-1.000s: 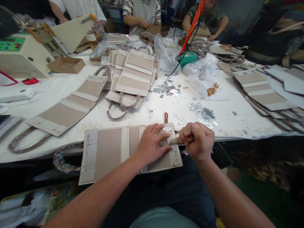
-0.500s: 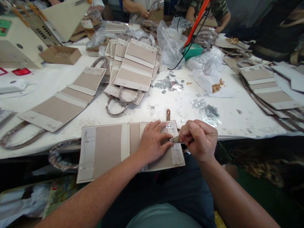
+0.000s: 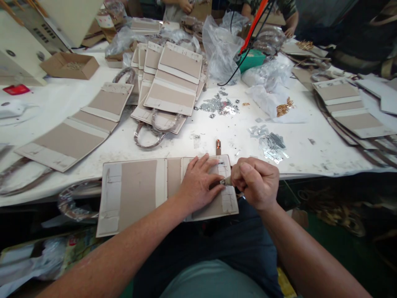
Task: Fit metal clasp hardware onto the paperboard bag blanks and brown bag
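An opened-out bag body [image 3: 141,194], with beige lining and pale strips, lies across the table's front edge. My left hand [image 3: 200,182] rests on its right part, the rear fingers spread flat. Thumb and forefinger of that hand pinch a small metal plate [image 3: 222,181] against the pale end strip. My right hand [image 3: 257,182] is a fist around a hand tool with a tapered tip [image 3: 228,181]; its handle is hidden in the palm. The tip meets the metal plate. Another metal plate [image 3: 221,163] sits farther back on the same strip. A short brown tab with a metal fitting [image 3: 218,145] sticks out behind.
Stacked bag bodies [image 3: 173,78] with wrapped handles lie behind, another [image 3: 74,128] at left. Loose metal plates [image 3: 274,145] and gold-coloured fittings [image 3: 284,107] are scattered at right. A cardboard tray [image 3: 70,66] stands beside a machine [image 3: 18,54]. Other people's hands [image 3: 186,6] show across the table.
The whole view has shifted slightly, so the table's things sit a little further left and higher. Both hands keep the same hold at the metal plate; my right fist has turned slightly.
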`<state>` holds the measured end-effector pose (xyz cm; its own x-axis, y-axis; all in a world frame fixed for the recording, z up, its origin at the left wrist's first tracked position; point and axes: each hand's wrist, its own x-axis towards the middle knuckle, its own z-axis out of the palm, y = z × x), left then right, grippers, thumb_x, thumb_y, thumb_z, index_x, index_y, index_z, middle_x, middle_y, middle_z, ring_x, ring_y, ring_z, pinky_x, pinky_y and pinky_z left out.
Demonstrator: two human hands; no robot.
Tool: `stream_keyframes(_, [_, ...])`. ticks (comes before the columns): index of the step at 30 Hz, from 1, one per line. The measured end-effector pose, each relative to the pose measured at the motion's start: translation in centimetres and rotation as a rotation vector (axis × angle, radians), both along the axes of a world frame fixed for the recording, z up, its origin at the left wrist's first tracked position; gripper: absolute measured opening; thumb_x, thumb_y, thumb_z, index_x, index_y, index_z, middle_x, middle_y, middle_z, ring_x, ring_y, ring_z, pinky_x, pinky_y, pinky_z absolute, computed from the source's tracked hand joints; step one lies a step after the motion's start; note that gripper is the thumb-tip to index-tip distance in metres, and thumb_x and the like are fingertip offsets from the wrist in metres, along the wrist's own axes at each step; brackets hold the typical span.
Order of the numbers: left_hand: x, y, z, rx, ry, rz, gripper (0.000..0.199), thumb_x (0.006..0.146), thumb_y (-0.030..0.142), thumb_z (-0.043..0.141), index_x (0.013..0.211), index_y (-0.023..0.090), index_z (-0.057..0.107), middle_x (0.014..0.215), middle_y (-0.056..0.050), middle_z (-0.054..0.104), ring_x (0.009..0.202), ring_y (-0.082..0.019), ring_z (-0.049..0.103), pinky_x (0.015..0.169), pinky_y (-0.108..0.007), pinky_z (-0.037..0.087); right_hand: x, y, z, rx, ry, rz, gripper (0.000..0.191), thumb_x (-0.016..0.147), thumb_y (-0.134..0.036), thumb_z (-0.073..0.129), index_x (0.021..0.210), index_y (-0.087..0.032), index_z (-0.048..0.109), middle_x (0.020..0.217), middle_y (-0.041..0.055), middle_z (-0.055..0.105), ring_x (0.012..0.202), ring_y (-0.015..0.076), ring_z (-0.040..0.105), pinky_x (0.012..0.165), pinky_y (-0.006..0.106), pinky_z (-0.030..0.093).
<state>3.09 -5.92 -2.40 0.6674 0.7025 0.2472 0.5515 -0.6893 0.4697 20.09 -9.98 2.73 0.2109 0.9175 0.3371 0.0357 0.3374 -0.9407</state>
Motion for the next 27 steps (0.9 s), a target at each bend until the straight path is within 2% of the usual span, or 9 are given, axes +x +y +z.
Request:
stream_keyframes(3, [0.0, 0.1, 0.2, 0.008, 0.014, -0.011, 0.020, 0.091, 0.043, 0.071, 0.105, 0.032, 0.079, 0.150, -0.004, 0.057, 0.149, -0.034, 0.038, 0.123, -0.061, 0.026, 0.3, 0.3, 0.1, -0.022, 0.045, 0.035, 0.044, 0.093, -0.039, 0.069, 0.056, -0.021, 0.057, 0.051, -0.0026, 0.050, 0.043, 0.0116, 0.048, 0.041, 0.026, 0.037])
stream_keyframes(5, [0.0, 0.2, 0.2, -0.004, 0.015, -0.008, 0.021, 0.090, 0.044, 0.073, 0.106, 0.032, 0.080, 0.149, -0.004, 0.057, 0.148, -0.034, 0.040, 0.123, -0.060, 0.027, 0.7, 0.8, 0.2, -0.025, 0.156, 0.027, 0.041, 0.092, -0.038, 0.070, 0.057, -0.021, 0.058, 0.049, -0.0049, 0.046, 0.039, 0.0102, 0.045, 0.039, 0.025, 0.037])
stream_keyframes(11, [0.0, 0.5, -0.1, -0.007, -0.002, -0.010, 0.025, 0.087, 0.043, 0.078, 0.110, 0.032, 0.080, 0.147, -0.004, 0.059, 0.145, -0.033, 0.043, 0.122, -0.059, 0.030, 2.8, 2.4, -0.4, -0.046, 0.606, -0.149, 0.035, 0.083, -0.036, 0.068, 0.057, -0.021, 0.050, 0.047, -0.0098, 0.034, 0.034, 0.0062, 0.032, 0.036, 0.022, 0.034])
stream_keyframes(16, [0.1, 0.5, -0.3, -0.014, -0.021, -0.004, 0.026, 0.085, 0.042, 0.080, 0.110, 0.032, 0.080, 0.147, -0.003, 0.059, 0.144, -0.033, 0.045, 0.121, -0.059, 0.031, 3.5, 2.7, -1.5, -0.099, 0.740, -0.235, 0.033, 0.076, -0.038, 0.069, 0.059, -0.021, 0.047, 0.047, -0.0115, 0.032, 0.034, 0.0053, 0.028, 0.036, 0.020, 0.033])
stream_keyframes(21, [0.1, 0.6, -0.3, -0.014, -0.035, -0.007, 0.025, 0.085, 0.042, 0.080, 0.107, 0.031, 0.080, 0.146, -0.004, 0.060, 0.143, -0.033, 0.045, 0.121, -0.059, 0.031, 2.7, 2.7, -1.2, -0.087, 0.688, -0.212, 0.032, 0.080, -0.037, 0.066, 0.059, -0.021, 0.047, 0.047, -0.0110, 0.033, 0.034, 0.0055, 0.027, 0.036, 0.021, 0.033])
stream_keyframes(24, [0.0, 0.6, -0.4, -0.001, -0.055, -0.015, 0.025, 0.085, 0.043, 0.080, 0.106, 0.030, 0.080, 0.145, -0.005, 0.060, 0.143, -0.033, 0.046, 0.121, -0.057, 0.031, 1.2, 2.3, -0.7, -0.041, 0.499, -0.147, 0.038, 0.086, -0.040, 0.066, 0.058, -0.021, 0.048, 0.048, -0.0101, 0.034, 0.034, 0.0063, 0.032, 0.037, 0.022, 0.034])
stream_keyframes(27, [0.0, 0.7, -0.6, 0.000, -0.074, -0.005, 0.031, 0.082, 0.045, 0.082, 0.108, 0.029, 0.077, 0.145, -0.004, 0.061, 0.143, -0.032, 0.045, 0.122, -0.056, 0.031, -0.4, 1.7, 0.2, -0.047, 0.216, -0.051, 0.042, 0.092, -0.040, 0.065, 0.058, -0.021, 0.050, 0.050, -0.0071, 0.041, 0.037, 0.0079, 0.040, 0.038, 0.023, 0.034])
